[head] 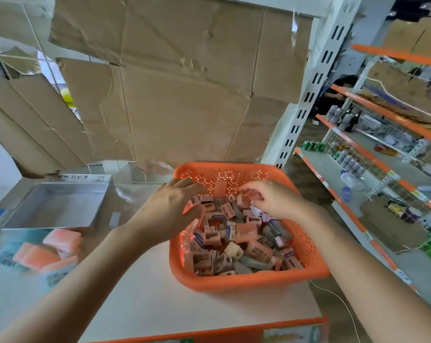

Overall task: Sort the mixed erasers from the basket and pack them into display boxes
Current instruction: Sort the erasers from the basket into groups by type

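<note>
Reaching into basket [246, 280], centre frame: left hand [169, 209] grip spread, touching erasers [236, 233]; right hand [273, 200] grip curled over pile, hold unclear. Risk: mixed kinds scooped together, pieces dropped onto worktop [147, 288] short of display box [58, 209], mid-left.

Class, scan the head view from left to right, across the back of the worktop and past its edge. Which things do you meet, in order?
silver box → clear dish → orange basket → store shelves
</note>
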### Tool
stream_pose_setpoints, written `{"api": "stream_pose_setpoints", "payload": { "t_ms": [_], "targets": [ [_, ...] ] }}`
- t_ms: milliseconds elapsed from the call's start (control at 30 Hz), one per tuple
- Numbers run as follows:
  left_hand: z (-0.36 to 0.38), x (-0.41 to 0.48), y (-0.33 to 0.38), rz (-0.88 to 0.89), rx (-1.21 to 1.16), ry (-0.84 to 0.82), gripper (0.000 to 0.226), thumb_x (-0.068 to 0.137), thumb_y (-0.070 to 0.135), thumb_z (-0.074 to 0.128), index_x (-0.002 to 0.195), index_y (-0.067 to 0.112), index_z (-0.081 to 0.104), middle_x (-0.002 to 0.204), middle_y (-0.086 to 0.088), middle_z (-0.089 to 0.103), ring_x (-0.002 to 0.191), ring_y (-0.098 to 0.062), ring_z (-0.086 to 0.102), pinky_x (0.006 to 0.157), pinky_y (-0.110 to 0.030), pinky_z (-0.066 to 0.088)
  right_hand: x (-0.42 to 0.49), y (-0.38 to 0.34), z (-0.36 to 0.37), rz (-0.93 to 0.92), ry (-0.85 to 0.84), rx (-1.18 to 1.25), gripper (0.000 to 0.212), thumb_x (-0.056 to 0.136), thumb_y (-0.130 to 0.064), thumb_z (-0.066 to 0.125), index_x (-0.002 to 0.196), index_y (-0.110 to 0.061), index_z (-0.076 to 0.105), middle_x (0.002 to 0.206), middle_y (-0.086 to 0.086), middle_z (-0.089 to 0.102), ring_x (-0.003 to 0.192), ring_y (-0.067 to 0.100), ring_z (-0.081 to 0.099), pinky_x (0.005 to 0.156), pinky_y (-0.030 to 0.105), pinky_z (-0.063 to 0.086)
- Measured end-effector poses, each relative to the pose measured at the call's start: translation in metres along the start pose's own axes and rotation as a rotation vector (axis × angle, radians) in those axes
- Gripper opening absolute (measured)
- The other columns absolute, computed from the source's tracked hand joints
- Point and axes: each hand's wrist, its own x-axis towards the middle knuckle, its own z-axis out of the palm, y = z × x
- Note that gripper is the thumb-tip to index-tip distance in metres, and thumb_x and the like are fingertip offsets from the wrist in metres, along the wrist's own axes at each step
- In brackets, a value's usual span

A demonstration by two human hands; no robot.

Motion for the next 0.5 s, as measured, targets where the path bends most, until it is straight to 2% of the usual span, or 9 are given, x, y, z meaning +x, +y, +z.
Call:
{"api": "stream_pose_setpoints", "payload": {
  "t_ms": [33, 100, 167, 300, 367, 500],
  "targets": [
    [0.0, 0.002, 0.0, 0.002, 0.001, -0.004, 0.036, 0.091, 0.033, 0.05, 0.125, 0.021, 0.054, 0.122, 0.005, 0.055, 0.114, -0.015, 0.047, 0.092, -0.029, 0.037, 0.006, 0.0, 0.0, -0.003, -0.019, -0.019, 0.052, 0.088, 0.001, 0.046, 0.133, -0.025, 0.049, 0.139, -0.001, 0.048, 0.097, 0.015, 0.064, 0.084, 0.034, 0.053],
    [0.0, 0.006, -0.001, 0.018, 0.01, -0.009, 0.037, 0.092, 0.03, 0.052, 0.128, 0.022, 0.052, 0.125, 0.006, 0.053, 0.118, -0.014, 0.045, 0.096, -0.028, 0.035, 0.018, -0.001, 0.001, -0.033, -0.063, -0.097, 0.053, 0.087, 0.003, 0.045, 0.133, -0.023, 0.049, 0.14, -0.001, 0.047, 0.109, 0.016, 0.058, 0.089, 0.026, 0.046],
    [0.002, 0.011, -0.002, 0.029, 0.036, -0.024, 0.038, 0.093, 0.032, 0.05, 0.13, 0.023, 0.049, 0.127, 0.007, 0.052, 0.12, -0.013, 0.043, 0.099, -0.027, 0.032, 0.026, -0.005, 0.0, -0.068, -0.115, -0.185, 0.052, 0.087, 0.002, 0.046, 0.133, -0.023, 0.049, 0.139, -0.001, 0.049, 0.117, 0.016, 0.051, 0.092, 0.024, 0.042],
    [0.006, 0.018, -0.003, 0.026, 0.041, -0.044, 0.038, 0.094, 0.034, 0.046, 0.132, 0.026, 0.046, 0.13, 0.009, 0.049, 0.123, -0.009, 0.04, 0.101, -0.024, 0.028, 0.035, -0.01, 0.001, -0.098, -0.208, -0.293, 0.062, 0.085, 0.005, 0.045, 0.136, -0.029, 0.044, 0.139, -0.003, 0.047, 0.112, 0.019, 0.052, 0.076, 0.023, 0.038],
    [0.007, 0.02, -0.002, 0.029, 0.036, -0.048, 0.039, 0.094, 0.034, 0.045, 0.132, 0.027, 0.045, 0.131, 0.008, 0.049, 0.123, -0.009, 0.039, 0.102, -0.024, 0.028, 0.04, -0.008, 0.004, -0.106, -0.215, -0.358, 0.063, 0.085, 0.007, 0.046, 0.138, -0.027, 0.043, 0.139, -0.002, 0.045, 0.114, 0.019, 0.051, 0.076, 0.022, 0.035],
    [0.008, 0.02, -0.001, 0.013, 0.026, -0.05, 0.041, 0.094, 0.035, 0.045, 0.134, 0.028, 0.042, 0.131, 0.008, 0.049, 0.124, -0.011, 0.038, 0.102, -0.025, 0.027, 0.048, 0.0, 0.004, -0.117, -0.199, -0.394, 0.05, 0.085, -0.002, 0.055, 0.129, -0.025, 0.051, 0.124, 0.001, 0.053, 0.104, 0.019, 0.054, 0.077, 0.027, 0.044]
  ]
}}
